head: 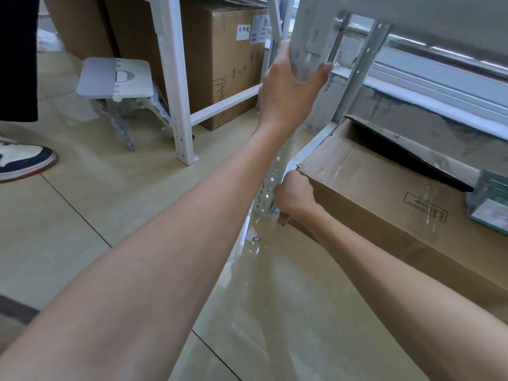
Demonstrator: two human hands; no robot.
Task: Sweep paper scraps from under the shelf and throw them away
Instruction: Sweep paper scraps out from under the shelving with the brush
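My left hand (288, 86) grips the grey perforated upright of the shelf (308, 42) high up, thumb on one side and fingers wrapped round the other. My right hand (294, 196) is curled low at the foot of that upright (264, 199), by the corner of a long cardboard box (384, 193); what its fingers hold is hidden, only a bit of green and yellow shows beneath it. A few small white paper scraps (254, 235) lie on the glossy beige floor just in front of the shelf foot.
A second white shelf frame (176, 86) stands to the left with large cardboard boxes (220, 59) behind it. A small folding step stool (115, 78) is beside it. Another person's shoe (24, 160) and dark trouser leg are at the far left.
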